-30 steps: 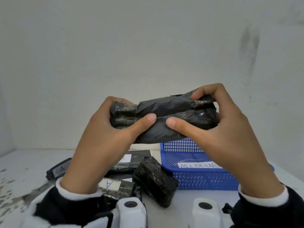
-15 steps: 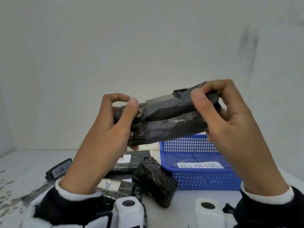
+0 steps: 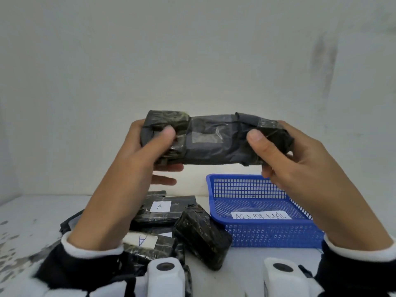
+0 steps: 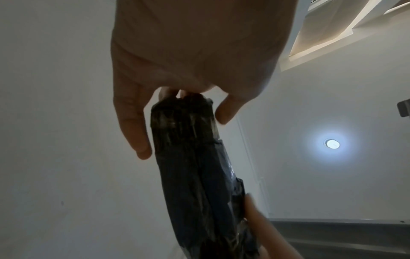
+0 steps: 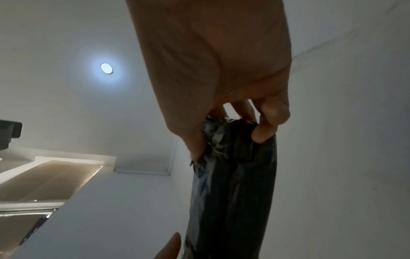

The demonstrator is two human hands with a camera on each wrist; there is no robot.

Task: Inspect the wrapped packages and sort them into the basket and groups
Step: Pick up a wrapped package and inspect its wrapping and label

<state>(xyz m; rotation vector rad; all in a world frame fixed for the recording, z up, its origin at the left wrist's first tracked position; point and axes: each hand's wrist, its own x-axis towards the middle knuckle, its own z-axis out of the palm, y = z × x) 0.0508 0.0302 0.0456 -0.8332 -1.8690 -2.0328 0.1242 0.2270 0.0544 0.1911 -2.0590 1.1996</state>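
A long package (image 3: 214,139) wrapped in black plastic is held level in the air, above the bench (image 3: 246,262) and in front of the pale wall (image 3: 192,50), with a flat taped patch on its near face. Its left end is clamped in the grip of the left hand (image 3: 128,172), the thumb pressed on the near face and the fingers curled behind and beneath. Its right end is pinched in the grip of the right hand (image 3: 300,168), thumb in front and fingers curled behind. In the wrist views the same package (image 4: 195,166) (image 5: 233,184) is seen lengthwise between thumb and fingers. Below it, on the bench, a blue mesh basket (image 3: 267,232) bearing a paper label (image 3: 261,215) lettered "ABNORMAL" is set to the right. Just beside the basket, on the left, a pile of black wrapped packages (image 3: 182,224) is heaped, two of them marked with white labels reading "A".
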